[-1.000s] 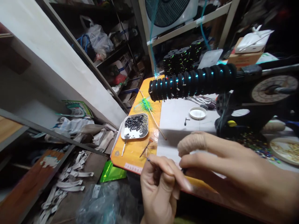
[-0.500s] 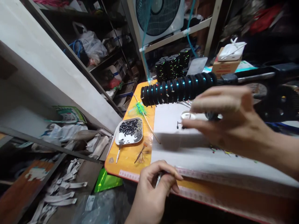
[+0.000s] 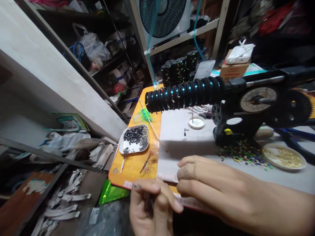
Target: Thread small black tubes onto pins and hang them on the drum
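My left hand [image 3: 155, 206] is closed at the table's front edge, thumb against curled fingers. What it grips is hidden in shadow. Close beside it on the right is my right hand [image 3: 221, 186], with bent fingers pressed together, a tan plaster [image 3: 188, 170] on one of them. Its fingertips point at the left hand, and anything pinched there is out of sight. Beyond the hands, a small black T-shaped part [image 3: 185, 131] is on the white sheet [image 3: 172, 131], near a shallow white dish [image 3: 196, 122].
A black machine [image 3: 236, 111] carries a rod of black rings [image 3: 184, 95] above the table. Left is a white tray [image 3: 123, 147] of black tubes, with a thin stick [image 3: 157, 137] beside it. Right are colourful small pieces [image 3: 243, 152] and a dish of gold pieces [image 3: 284, 157].
My right hand has come down from in front of the machine to beside my left hand, uncovering the dish and coloured pieces. My left hand has shifted slightly left and down.
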The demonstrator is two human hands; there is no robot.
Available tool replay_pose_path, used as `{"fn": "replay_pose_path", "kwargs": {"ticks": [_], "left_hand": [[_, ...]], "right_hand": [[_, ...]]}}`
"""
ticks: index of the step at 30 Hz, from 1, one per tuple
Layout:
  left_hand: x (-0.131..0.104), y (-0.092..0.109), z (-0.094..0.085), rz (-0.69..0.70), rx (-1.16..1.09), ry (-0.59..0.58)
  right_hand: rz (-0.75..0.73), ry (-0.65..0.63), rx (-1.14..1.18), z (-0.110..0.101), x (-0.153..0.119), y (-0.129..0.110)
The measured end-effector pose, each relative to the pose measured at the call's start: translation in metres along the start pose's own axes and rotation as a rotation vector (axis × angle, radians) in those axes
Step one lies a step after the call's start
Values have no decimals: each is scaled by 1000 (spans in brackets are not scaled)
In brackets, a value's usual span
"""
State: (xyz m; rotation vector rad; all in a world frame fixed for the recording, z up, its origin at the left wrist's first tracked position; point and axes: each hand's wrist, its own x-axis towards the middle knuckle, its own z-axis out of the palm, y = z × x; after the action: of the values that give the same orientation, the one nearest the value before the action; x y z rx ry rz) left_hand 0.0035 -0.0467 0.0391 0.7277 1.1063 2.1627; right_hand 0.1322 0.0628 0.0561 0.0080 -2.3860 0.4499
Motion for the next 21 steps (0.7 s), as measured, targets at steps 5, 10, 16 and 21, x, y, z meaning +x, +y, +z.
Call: {"fn": "replay_pose_path", "kwargs": {"ticks": [5,10,16,21], "left_hand": [[10,-12,-6,-278,-132,75],[6,-28,-8,-368,-18,11],[-4,-34,-9,-387,66,-57],[-8,-35,-7,-303,233,-106]], "right_hand": [[49,0,-15,-6,-3,6],[172,85,50,0,-1,10],[284,173,231,0,3,20],[334,174,297,-5,6,22]]}}
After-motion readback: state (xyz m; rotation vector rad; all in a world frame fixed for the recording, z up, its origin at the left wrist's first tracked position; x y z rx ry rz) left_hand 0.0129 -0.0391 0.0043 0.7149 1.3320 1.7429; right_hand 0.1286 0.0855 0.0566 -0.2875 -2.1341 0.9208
